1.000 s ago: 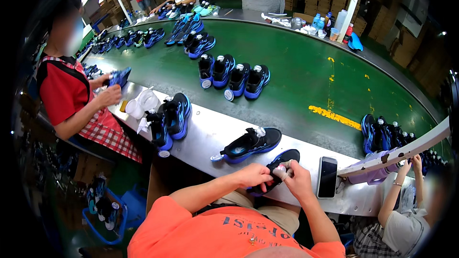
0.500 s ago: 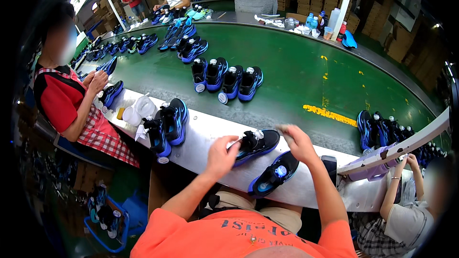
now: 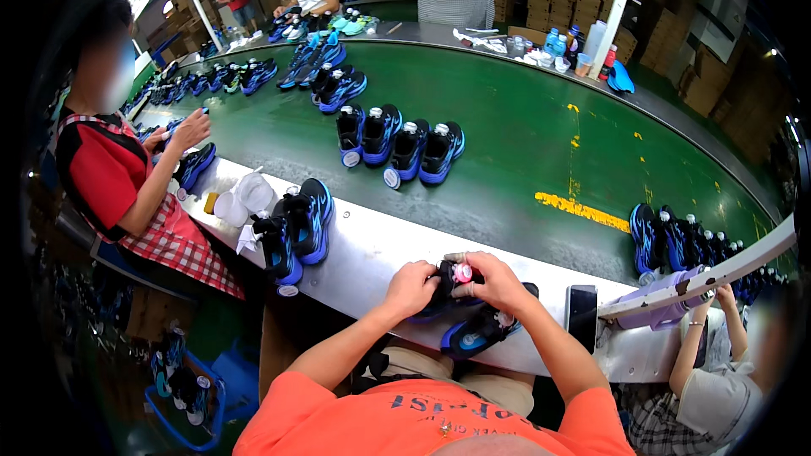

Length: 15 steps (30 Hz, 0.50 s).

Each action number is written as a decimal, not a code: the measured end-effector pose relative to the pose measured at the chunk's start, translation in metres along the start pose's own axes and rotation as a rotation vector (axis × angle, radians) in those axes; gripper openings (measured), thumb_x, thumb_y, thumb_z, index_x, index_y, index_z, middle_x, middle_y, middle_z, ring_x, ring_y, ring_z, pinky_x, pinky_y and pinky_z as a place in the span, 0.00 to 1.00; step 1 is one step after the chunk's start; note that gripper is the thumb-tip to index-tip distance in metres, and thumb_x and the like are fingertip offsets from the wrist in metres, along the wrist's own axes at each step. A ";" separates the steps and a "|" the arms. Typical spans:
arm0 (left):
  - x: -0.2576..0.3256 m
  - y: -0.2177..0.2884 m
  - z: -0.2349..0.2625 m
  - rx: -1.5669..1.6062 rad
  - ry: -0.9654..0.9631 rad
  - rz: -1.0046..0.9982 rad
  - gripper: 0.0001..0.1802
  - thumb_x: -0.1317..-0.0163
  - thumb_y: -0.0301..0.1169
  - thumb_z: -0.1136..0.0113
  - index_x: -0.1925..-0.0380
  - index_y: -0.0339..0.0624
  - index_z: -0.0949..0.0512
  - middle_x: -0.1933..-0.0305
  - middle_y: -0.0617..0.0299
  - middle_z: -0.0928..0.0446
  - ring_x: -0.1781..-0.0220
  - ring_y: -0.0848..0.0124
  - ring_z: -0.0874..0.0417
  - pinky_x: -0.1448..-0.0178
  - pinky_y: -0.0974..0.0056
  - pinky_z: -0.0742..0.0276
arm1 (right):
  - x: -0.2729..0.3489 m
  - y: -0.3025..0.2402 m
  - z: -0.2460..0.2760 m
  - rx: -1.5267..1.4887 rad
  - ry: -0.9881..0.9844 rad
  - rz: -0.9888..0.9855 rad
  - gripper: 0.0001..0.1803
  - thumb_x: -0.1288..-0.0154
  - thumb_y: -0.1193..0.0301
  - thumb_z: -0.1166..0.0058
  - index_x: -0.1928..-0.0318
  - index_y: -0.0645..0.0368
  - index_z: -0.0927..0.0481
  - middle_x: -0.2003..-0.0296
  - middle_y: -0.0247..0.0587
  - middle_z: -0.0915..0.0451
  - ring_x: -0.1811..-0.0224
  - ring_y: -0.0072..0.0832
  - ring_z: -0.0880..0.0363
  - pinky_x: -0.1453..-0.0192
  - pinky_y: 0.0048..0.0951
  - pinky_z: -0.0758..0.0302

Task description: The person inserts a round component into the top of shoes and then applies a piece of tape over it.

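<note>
A black and blue sneaker [image 3: 441,294] rests on the metal ledge in front of me, partly hidden by my hands. My left hand [image 3: 412,289] is closed on one end of it. From the other side, my right hand [image 3: 494,282] grips the upper, thumb and fingers bent around a small pink-and-white round piece [image 3: 462,273] on top. Light coverings show on some right fingertips. A second sneaker [image 3: 475,334] lies nearer to me, just under my right wrist, its blue insole showing.
A pair of sneakers [image 3: 306,221] stands left on the metal ledge [image 3: 359,241], near clear plastic tubs [image 3: 253,192]. Several shoes [image 3: 405,145] sit on the green conveyor [image 3: 507,127]. A phone [image 3: 581,317] lies at right. Co-workers sit left and right; a white curved post [image 3: 718,274] crosses the right.
Both hands have come together over the farther sneaker; my right hand moved left and down from beyond its end. The phone now shows more fully beside my right arm.
</note>
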<state>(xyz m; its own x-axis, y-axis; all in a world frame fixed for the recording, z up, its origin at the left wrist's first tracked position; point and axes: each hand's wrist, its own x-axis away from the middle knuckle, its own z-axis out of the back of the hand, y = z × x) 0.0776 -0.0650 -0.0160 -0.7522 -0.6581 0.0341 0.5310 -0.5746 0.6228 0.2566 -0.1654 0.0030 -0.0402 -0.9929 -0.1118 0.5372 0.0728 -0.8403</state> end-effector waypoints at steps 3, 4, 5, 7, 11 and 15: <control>-0.001 -0.008 -0.007 0.360 0.068 0.144 0.11 0.44 0.32 0.42 0.65 0.38 0.18 0.63 0.49 0.20 0.60 0.55 0.19 0.55 0.59 0.25 | 0.012 -0.011 -0.004 0.363 -0.110 0.213 0.29 0.58 0.71 0.33 0.50 0.52 0.25 0.61 0.41 0.27 0.61 0.43 0.28 0.52 0.39 0.29; -0.005 -0.011 -0.010 0.434 0.058 0.147 0.10 0.45 0.32 0.40 0.67 0.37 0.18 0.65 0.51 0.19 0.63 0.60 0.18 0.57 0.62 0.24 | 0.014 -0.014 -0.004 0.398 -0.101 0.216 0.29 0.58 0.73 0.33 0.51 0.49 0.25 0.60 0.39 0.27 0.60 0.42 0.27 0.55 0.38 0.27; -0.002 -0.015 -0.009 0.425 0.052 0.184 0.10 0.45 0.33 0.40 0.68 0.37 0.18 0.66 0.52 0.19 0.64 0.61 0.18 0.57 0.62 0.24 | 0.012 -0.021 -0.006 0.444 -0.101 0.180 0.28 0.58 0.73 0.33 0.51 0.48 0.25 0.60 0.40 0.27 0.60 0.41 0.27 0.56 0.38 0.26; 0.000 -0.016 -0.007 0.432 0.049 0.238 0.11 0.47 0.33 0.38 0.68 0.37 0.19 0.67 0.53 0.19 0.66 0.63 0.18 0.59 0.62 0.24 | 0.008 -0.037 -0.005 0.565 -0.105 0.106 0.28 0.58 0.73 0.33 0.52 0.47 0.25 0.60 0.41 0.27 0.61 0.41 0.26 0.58 0.39 0.26; 0.022 0.005 0.013 0.525 0.051 0.266 0.13 0.43 0.38 0.38 0.69 0.38 0.19 0.76 0.58 0.21 0.71 0.69 0.19 0.64 0.64 0.25 | 0.014 -0.024 -0.006 0.442 -0.119 -0.022 0.28 0.57 0.73 0.34 0.50 0.46 0.26 0.64 0.43 0.26 0.60 0.42 0.23 0.59 0.39 0.25; 0.018 0.009 0.027 0.550 -0.451 0.201 0.16 0.36 0.40 0.43 0.67 0.35 0.19 0.73 0.64 0.20 0.75 0.77 0.22 0.67 0.70 0.29 | 0.012 -0.027 -0.001 0.133 -0.091 0.011 0.25 0.51 0.74 0.35 0.49 0.52 0.24 0.63 0.44 0.23 0.61 0.38 0.22 0.57 0.33 0.24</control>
<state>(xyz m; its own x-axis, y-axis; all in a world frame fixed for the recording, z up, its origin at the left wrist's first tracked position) 0.0584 -0.0687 0.0109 -0.8113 -0.3927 0.4332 0.4924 -0.0593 0.8684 0.2408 -0.1793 0.0234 0.0391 -0.9970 -0.0667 0.6443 0.0762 -0.7609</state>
